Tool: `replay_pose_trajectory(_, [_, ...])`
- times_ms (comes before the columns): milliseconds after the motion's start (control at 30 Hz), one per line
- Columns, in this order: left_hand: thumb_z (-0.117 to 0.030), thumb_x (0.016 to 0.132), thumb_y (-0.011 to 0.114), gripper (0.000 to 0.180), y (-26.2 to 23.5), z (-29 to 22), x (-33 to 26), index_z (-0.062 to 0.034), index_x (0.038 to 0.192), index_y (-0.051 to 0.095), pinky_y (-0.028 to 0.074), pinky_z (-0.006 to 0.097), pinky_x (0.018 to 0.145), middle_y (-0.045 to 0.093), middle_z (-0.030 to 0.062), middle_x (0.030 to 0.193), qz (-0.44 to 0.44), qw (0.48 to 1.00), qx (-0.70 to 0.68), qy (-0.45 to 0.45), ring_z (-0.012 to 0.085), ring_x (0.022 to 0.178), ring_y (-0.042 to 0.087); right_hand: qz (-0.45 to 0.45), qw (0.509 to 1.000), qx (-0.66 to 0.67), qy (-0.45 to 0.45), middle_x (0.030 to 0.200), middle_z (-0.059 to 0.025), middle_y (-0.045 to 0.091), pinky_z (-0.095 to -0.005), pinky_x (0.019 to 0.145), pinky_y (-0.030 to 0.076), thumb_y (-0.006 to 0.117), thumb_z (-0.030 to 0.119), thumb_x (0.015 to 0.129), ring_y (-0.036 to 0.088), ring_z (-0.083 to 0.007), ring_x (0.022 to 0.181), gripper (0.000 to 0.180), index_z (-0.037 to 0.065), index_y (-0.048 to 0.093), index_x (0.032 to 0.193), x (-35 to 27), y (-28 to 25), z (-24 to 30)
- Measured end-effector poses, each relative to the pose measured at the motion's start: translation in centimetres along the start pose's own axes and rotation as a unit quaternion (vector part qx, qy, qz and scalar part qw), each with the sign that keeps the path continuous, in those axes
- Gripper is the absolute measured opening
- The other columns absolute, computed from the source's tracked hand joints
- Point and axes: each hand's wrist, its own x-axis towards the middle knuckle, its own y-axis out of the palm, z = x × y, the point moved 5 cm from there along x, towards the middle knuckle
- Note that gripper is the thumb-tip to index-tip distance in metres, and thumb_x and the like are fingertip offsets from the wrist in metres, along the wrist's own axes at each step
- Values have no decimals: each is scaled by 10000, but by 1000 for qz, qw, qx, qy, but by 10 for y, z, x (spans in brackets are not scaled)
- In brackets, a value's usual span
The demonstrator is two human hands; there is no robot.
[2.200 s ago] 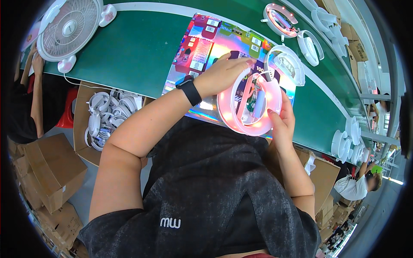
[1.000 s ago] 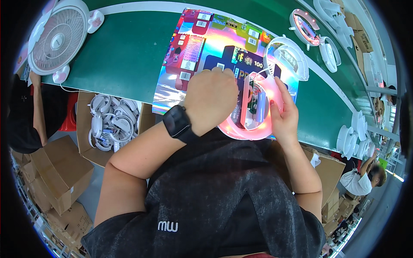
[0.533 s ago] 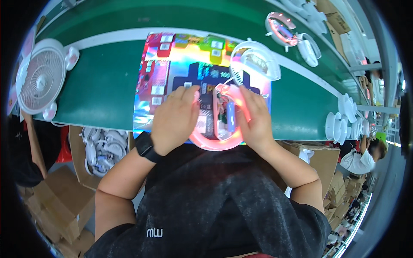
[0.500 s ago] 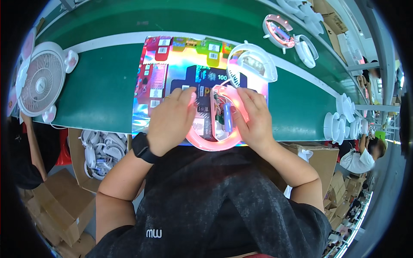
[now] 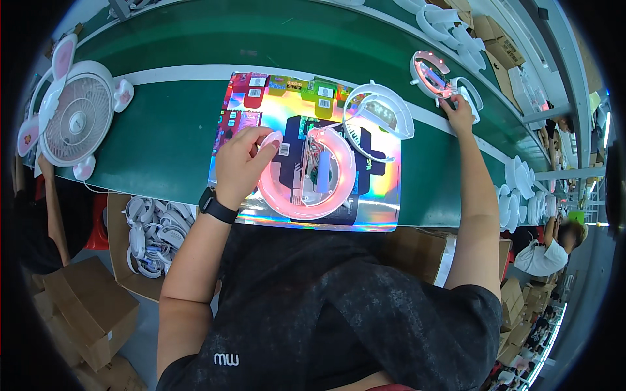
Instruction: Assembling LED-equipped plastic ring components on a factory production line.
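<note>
A round white housing (image 5: 272,199) glowing pink lies on the shiny printed sheet (image 5: 381,208) before me. Inside it are wires, a circuit board and a violet cylindrical battery (image 5: 323,172). My left hand (image 5: 240,163) pinches the housing's upper left rim between thumb and fingers. Far to the right, my right hand (image 5: 460,116) reaches to a second glowing housing (image 5: 417,70), fingers closed at its lower edge. A white ring cover (image 5: 475,95) stands against that hand. Another white round cover (image 5: 399,117) rests on the sheet's upper right, apart from both hands.
At the left stands a white fan (image 5: 78,124) with rabbit ears, near another person's arm (image 5: 57,221). A carton of white parts (image 5: 156,234) sits below the bench edge. White parts (image 5: 450,29) line the far ledge; more stacked white rings (image 5: 515,195) stand at right.
My right hand has left the near housing and moved up and right to the second one. The near housing sits turned slightly, with my left hand still at its rim.
</note>
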Motion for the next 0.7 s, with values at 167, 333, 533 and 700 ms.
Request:
replay_pose_trajectory(167, [-227, 845, 692, 234, -1, 1, -2, -60, 1009, 693, 436, 272, 567, 649, 45, 830, -3, 1000, -1, -4, 132, 604, 551, -141, 982, -1, -125, 1205, -91, 582, -691, 946, 303, 687, 474, 838, 519, -309, 1189, 420, 251, 590, 1180, -25, 7, 22])
replay_pose_trajectory(333, [-219, 850, 696, 243, -2, 5, -1, -38, 1013, 692, 422, 260, 558, 648, 51, 803, -8, 1000, -16, -11, 111, 594, 545, -95, 993, 13, -69, 1275, -92, 543, -725, 1001, 233, 691, 434, 845, 483, -303, 1243, 411, 253, 583, 1198, -20, 7, 30])
replay_pose_trajectory(533, [-203, 851, 692, 241, 1, 2, 1, -28, 1017, 693, 429, 252, 573, 653, 50, 818, -9, 1000, -27, -7, 106, 608, 548, -66, 996, -51, -26, 1263, -114, 544, -733, 1022, 226, 692, 479, 839, 460, -327, 1267, 420, 235, 611, 1171, -14, -1, 33])
replay_pose_trajectory(700, [-185, 851, 684, 236, 3, 2, 1, -25, 1024, 692, 429, 250, 575, 649, 47, 831, 3, 999, -32, -9, 102, 615, 540, -4, 999, -45, -18, 1092, -103, 580, -699, 1012, 266, 726, 496, 797, 505, -314, 1172, 398, 209, 667, 1066, -21, -29, 20])
